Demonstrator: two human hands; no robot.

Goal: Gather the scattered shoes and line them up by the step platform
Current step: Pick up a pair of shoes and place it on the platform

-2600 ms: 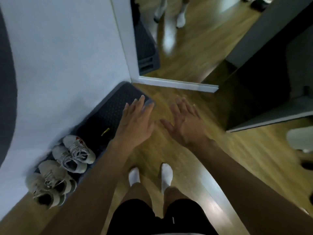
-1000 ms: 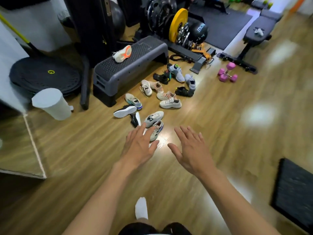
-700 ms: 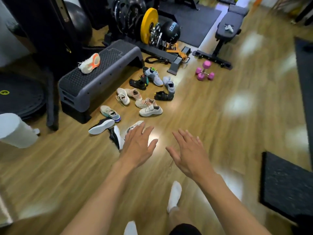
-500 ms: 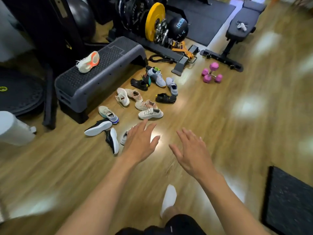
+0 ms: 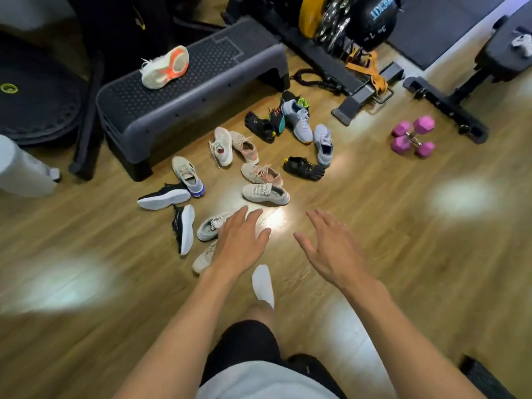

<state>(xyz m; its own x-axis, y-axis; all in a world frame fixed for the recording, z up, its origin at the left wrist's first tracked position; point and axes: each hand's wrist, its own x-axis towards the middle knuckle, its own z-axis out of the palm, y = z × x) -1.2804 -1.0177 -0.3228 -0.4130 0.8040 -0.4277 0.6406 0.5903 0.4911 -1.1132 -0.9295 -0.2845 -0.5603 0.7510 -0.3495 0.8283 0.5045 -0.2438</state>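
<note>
Left hand (image 5: 239, 243) is spread wide, palm down, holding nothing; it overlaps the nearest grey shoe (image 5: 211, 226) in the head view, but contact cannot be confirmed. Right hand (image 5: 328, 249) is likewise wide and empty, over bare floor (image 5: 403, 240). Change noted: within the last second the person has closed on the pile, which now fills the middle of the view, and a white sock (image 5: 263, 283) is stepping forward between the arms. Both hands have stayed spread and no shoe has shifted, so the approach looks finished and gathering has not begun. Beside the grey shoe lie a beige shoe (image 5: 201, 260) and a black shoe (image 5: 184, 231) tipped on its side, its thick white sole showing. Further out, more shoes lie at all angles in front of the step platform (image 5: 187, 110), none lined up. One pale shoe (image 5: 165, 67) lies on the platform, orange sole turned up. Uppers appear to be soft mesh with laces. The platform top is dark, studded and rubbery-looking over a grey moulded body. The floor is glossy wood-look planking with glare patches. Pink dumbbells (image 5: 413, 136) with faceted heads sit well apart to the right.
</note>
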